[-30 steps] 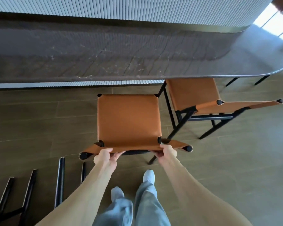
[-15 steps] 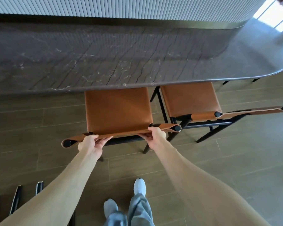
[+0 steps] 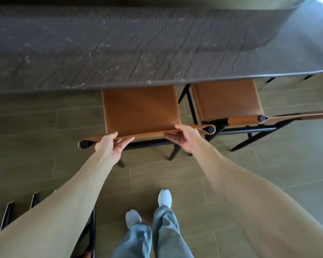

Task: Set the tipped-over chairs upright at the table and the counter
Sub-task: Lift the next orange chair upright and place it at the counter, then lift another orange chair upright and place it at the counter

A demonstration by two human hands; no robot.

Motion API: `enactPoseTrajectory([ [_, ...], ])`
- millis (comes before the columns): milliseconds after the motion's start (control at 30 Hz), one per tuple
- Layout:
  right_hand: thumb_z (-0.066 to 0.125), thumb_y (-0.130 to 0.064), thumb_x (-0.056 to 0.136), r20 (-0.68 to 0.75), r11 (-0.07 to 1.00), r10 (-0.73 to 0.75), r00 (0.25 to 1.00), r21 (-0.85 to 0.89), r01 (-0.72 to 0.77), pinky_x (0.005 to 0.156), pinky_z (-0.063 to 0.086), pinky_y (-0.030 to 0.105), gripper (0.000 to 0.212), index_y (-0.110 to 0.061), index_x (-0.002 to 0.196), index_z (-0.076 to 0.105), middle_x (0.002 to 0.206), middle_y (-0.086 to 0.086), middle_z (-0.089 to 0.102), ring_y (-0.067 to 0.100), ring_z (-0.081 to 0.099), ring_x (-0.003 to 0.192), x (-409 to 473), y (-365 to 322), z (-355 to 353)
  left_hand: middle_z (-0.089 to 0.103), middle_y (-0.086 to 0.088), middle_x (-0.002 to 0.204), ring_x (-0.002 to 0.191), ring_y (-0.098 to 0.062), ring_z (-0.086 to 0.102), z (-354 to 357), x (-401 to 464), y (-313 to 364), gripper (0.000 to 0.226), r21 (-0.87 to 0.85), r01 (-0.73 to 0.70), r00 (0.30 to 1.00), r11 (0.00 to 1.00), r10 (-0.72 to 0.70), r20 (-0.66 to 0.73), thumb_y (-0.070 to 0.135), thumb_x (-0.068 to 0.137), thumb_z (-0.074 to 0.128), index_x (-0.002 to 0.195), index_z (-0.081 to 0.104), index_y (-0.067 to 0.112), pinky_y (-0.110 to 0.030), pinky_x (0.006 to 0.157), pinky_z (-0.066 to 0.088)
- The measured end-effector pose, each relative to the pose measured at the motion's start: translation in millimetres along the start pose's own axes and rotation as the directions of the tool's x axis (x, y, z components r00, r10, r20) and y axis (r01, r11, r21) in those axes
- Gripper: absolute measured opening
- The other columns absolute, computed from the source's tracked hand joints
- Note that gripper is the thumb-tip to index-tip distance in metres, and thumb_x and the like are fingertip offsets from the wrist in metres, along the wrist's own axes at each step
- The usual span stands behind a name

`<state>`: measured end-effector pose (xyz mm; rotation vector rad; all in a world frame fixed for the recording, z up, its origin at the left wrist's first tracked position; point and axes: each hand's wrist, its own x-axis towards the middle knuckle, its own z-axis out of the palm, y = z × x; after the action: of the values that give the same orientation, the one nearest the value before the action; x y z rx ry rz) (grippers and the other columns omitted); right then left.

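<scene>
Pushed further under the dark stone counter (image 3: pixel 138 53), the upright tan leather chair (image 3: pixel 140 110) now shows both hands, left hand (image 3: pixel 110 146) and right hand (image 3: pixel 185 136), with loosened, opening grip on its backrest.

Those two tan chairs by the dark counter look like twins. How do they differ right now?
The nearer chair has the left hand and right hand on its backrest; the chair on the right is untouched. The nearer chair's backrest runs roughly along the counter edge, while the other's slants away rightward. Both stand upright with tan seats, black frames, fronts tucked under the counter.
</scene>
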<state>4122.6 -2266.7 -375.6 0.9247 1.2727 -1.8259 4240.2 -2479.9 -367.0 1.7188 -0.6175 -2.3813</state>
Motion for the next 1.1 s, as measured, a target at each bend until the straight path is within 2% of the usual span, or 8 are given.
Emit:
enactPoseTrajectory([
  [100, 0.05, -0.016, 0.105, 0.133, 0.997, 0.036, 0.991, -0.07, -0.026, 0.067, 0.062, 0.05, 0.042, 0.004, 0.142, 0.045, 0.127, 0.04, 0.06, 0.05, 0.07, 0.099, -0.8, -2.4, -11.0, 0.052, -0.03, 0.136, 0.123, -0.046, 0.056, -4.2, -3.9, 4.3, 0.036, 0.009, -0.003, 0.999, 1.0, 0.003, 0.033, -0.006, 0.101, 0.047, 0.136, 0.048, -0.007, -0.059, 0.059, 0.06],
  [233, 0.042, 0.002, 0.103, 0.106, 1.0, -0.002, 0.994, 0.02, 0.0, 0.061, 0.063, 0.045, 0.04, 0.014, 0.142, 0.042, 0.126, 0.038, 0.061, 0.051, 0.068, 0.104, 3.9, -4.0, -11.8, 0.053, -0.032, 0.133, 0.113, -0.051, 0.057, -2.9, -3.8, 6.8, 0.039, 0.023, -0.008, 1.0, 1.0, 0.008, 0.02, -0.016, 0.098, 0.038, 0.135, 0.046, -0.008, -0.062, 0.054, 0.058],
  [300, 0.04, 0.006, 0.103, 0.095, 1.0, -0.023, 0.995, 0.017, 0.022, 0.062, 0.064, 0.044, 0.038, 0.016, 0.139, 0.043, 0.124, 0.039, 0.062, 0.05, 0.069, 0.103, 2.7, -2.7, -10.5, 0.052, -0.032, 0.135, 0.118, -0.054, 0.055, -4.3, -1.7, 9.3, 0.041, 0.027, 0.008, 1.0, 1.0, -0.008, 0.026, -0.015, 0.098, 0.037, 0.138, 0.044, -0.007, -0.063, 0.054, 0.057],
  [433, 0.039, 0.007, 0.102, 0.083, 0.999, -0.039, 0.996, -0.013, 0.041, 0.062, 0.064, 0.041, 0.035, 0.016, 0.135, 0.046, 0.115, 0.039, 0.065, 0.047, 0.073, 0.086, 0.8, -4.7, -6.0, 0.05, -0.03, 0.14, 0.127, -0.056, 0.049, -4.6, 4.4, 11.9, 0.043, 0.015, 0.042, 0.997, 0.999, -0.043, 0.061, -0.013, 0.1, 0.037, 0.142, 0.042, -0.003, -0.064, 0.055, 0.056],
  [800, 0.046, 0.002, 0.102, 0.059, 0.998, -0.058, 0.997, -0.005, 0.058, 0.063, 0.064, 0.039, 0.033, 0.01, 0.135, 0.049, 0.114, 0.036, 0.068, 0.046, 0.074, 0.094, 5.4, -5.1, -11.1, 0.054, -0.029, 0.135, 0.121, -0.049, 0.057, -0.9, -3.1, 4.3, 0.037, 0.007, 0.007, 0.996, 1.0, -0.007, 0.092, -0.01, 0.099, 0.047, 0.136, 0.048, -0.002, -0.06, 0.066, 0.06],
  [900, 0.055, -0.015, 0.103, 0.052, 0.998, -0.03, 0.998, -0.054, 0.033, 0.071, 0.065, 0.047, 0.035, 0.0, 0.134, 0.048, 0.113, 0.033, 0.069, 0.044, 0.075, 0.091, -2.6, -0.8, -9.6, 0.054, -0.031, 0.133, 0.118, -0.047, 0.06, -3.2, -11.1, 3.6, 0.036, 0.061, 0.001, 0.995, 0.998, -0.007, 0.103, 0.001, 0.1, 0.054, 0.136, 0.049, 0.0, -0.06, 0.076, 0.06],
  [1000, 0.056, -0.03, 0.103, 0.087, 0.987, 0.032, 0.996, -0.159, -0.018, 0.079, 0.064, 0.049, 0.045, -0.005, 0.139, 0.045, 0.119, 0.033, 0.067, 0.044, 0.073, 0.098, -19.7, 5.9, 1.9, 0.056, -0.034, 0.129, 0.105, -0.05, 0.066, -3.5, -25.6, 8.3, 0.043, 0.227, 0.016, 0.992, 0.974, -0.044, 0.12, 0.011, 0.102, 0.053, 0.143, 0.041, 0.006, -0.059, 0.087, 0.058],
  [1100, 0.052, -0.033, 0.104, 0.128, 0.959, 0.063, 0.99, -0.283, -0.025, 0.073, 0.064, 0.044, 0.045, 0.002, 0.132, 0.046, 0.121, 0.034, 0.065, 0.044, 0.072, 0.101, -47.0, 17.9, 20.8, 0.064, -0.033, 0.117, 0.095, -0.045, 0.071, -6.9, -45.4, 17.7, 0.037, 0.427, -0.043, 0.99, 0.903, -0.019, 0.139, 0.01, 0.1, 0.051, 0.136, 0.044, 0.004, -0.055, 0.08, 0.061],
])
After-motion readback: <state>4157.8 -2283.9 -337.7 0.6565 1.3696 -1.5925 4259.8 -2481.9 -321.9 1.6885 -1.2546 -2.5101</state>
